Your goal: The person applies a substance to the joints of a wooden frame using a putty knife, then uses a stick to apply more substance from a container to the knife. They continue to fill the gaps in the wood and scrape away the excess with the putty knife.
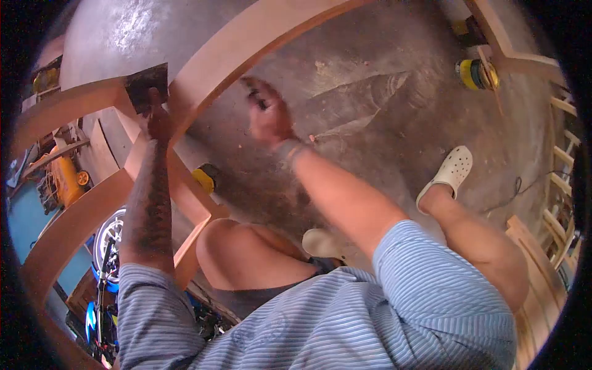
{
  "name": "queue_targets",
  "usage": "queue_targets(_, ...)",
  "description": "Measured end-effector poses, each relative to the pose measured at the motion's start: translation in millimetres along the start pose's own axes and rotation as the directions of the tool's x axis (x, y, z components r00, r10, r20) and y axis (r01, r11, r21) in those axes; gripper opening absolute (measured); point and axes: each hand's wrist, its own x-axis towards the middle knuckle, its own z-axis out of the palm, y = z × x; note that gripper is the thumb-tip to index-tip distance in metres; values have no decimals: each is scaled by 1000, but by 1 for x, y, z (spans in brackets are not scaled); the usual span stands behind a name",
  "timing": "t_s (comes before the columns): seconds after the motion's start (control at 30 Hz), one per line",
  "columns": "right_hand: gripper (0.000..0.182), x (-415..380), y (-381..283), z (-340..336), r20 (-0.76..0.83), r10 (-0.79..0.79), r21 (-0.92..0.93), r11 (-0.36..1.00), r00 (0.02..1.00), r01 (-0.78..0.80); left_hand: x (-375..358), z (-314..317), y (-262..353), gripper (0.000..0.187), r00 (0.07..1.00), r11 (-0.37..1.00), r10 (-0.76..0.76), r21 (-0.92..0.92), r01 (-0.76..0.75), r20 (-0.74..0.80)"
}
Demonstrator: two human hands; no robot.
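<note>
My left hand (159, 122) reaches up to a curved wooden frame (213, 58), its fingers closed on a dark, flat, square-edged piece (140, 86). That piece lies over the spot where a second curved wooden part (74, 102) meets the frame. To the right of the frame, over the floor, my right hand (272, 118) is closed and slightly blurred by motion. Something small and dark (256, 92) shows at its fingers; I cannot tell what it is.
Yellow-and-black round objects (476, 74) sit beneath the wooden parts. An orange machine (66, 176) and a spoked wheel (110, 237) are at left. Wooden boards (535, 277) and slatted wood (564, 185) line the right. My foot in a cream clog (453, 169) rests on the concrete floor (364, 166).
</note>
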Motion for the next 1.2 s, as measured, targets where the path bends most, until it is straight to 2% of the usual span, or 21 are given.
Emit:
queue_targets(0.03,31,6,-3,-14,-38,56,7,998,998,-56,-1,1,9,52,994,978,-111,-177,110,3)
queue_targets(0.1,32,26,-3,-46,-137,-87,-224,973,987,54,-4,-2,17,54,1000,978,-3,-206,2,-5)
queue_targets(0.17,34,49,-5,-64,-154,-161,-236,964,975,122,-8,1,28,54,991,909,-131,-398,125,11)
queue_targets(0.23,37,55,-5,-56,-169,-224,-265,948,960,175,-8,-4,36,56,988,941,-156,-303,154,19)
queue_targets(0.3,39,54,-4,-31,-174,-274,-319,924,946,209,-12,-12,41,60,995,992,-93,93,90,28)
queue_targets(0.33,34,54,5,-21,-144,-403,-409,856,904,317,-5,-9,30,62,1000,998,-6,66,5,9)
queue_targets(0.37,35,53,5,-13,-147,-406,-411,855,902,318,2,-4,19,64,997,996,77,41,-77,-9)
queue_targets(0.43,35,45,4,2,-154,-402,-417,855,903,310,4,-8,1,66,997,996,44,-81,-38,71)
queue_targets(0.47,41,41,1,11,-181,-378,-448,854,908,266,3,-21,15,66,982,981,-58,-172,89,178)
queue_targets(0.53,44,36,-5,25,-191,-334,-388,889,923,242,-5,-27,41,66,966,979,-129,-123,160,226)
queue_targets(0.57,45,34,-6,29,-195,-314,-355,906,929,232,-15,-19,57,64,981,995,-104,10,104,162)
queue_targets(0.63,47,29,-5,34,-176,-382,-361,882,907,302,-17,-13,59,62,997,994,-31,103,23,76)
queue_targets(0.7,46,26,1,40,-187,-397,-353,881,899,316,-10,-8,32,60,999,999,35,15,-35,28)
queue_targets(0.8,46,21,-3,37,-122,-356,-366,884,927,291,-5,-6,23,59,988,987,153,57,-152,-13)
queue_targets(0.9,43,7,12,13,88,-371,-320,868,924,379,-6,-7,31,57,996,995,84,-47,-84,0)
queue_targets(0.97,40,4,32,-22,196,-241,-180,944,950,277,-7,-7,33,56,998,997,59,-53,-58,17)
queue_targets(1.03,37,21,34,-66,93,-146,-148,976,985,159,-7,-7,34,55,998,997,57,-51,-55,27)
queue_targets(1.07,36,39,23,-90,-80,-100,-172,981,992,85,-8,-7,34,54,998,997,56,-49,-54,35)
queue_targets(1.13,37,77,7,-126,-229,-337,-496,848,913,188,-10,-7,33,53,997,998,55,-42,-54,45)
queue_targets(1.2,39,93,15,-117,-182,-328,-379,893,927,242,-9,-9,35,52,997,998,59,-31,-58,53)
